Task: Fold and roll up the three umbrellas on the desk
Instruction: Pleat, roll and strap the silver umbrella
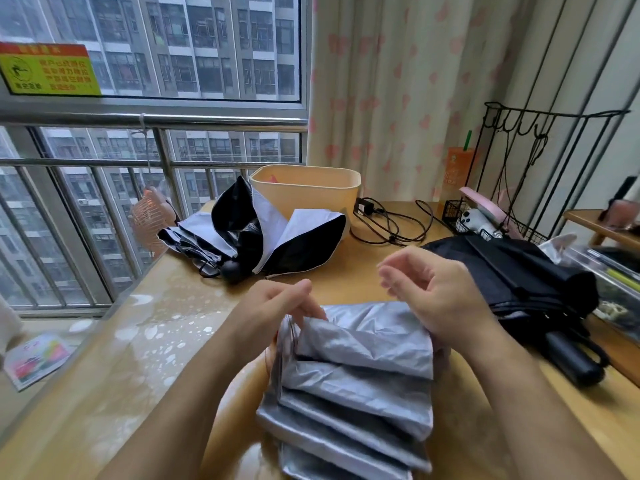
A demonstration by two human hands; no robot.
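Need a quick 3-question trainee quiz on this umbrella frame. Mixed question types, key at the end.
1. How many umbrellas are in view?
2. True or false: the left hand pinches a fold of the silver umbrella.
3. What stands right behind the white-and-black umbrella? A) a laptop B) a beige tub C) a kettle

Key: 1) three: silver, white-and-black, and the black umbrella on the right. 2) true. 3) B.
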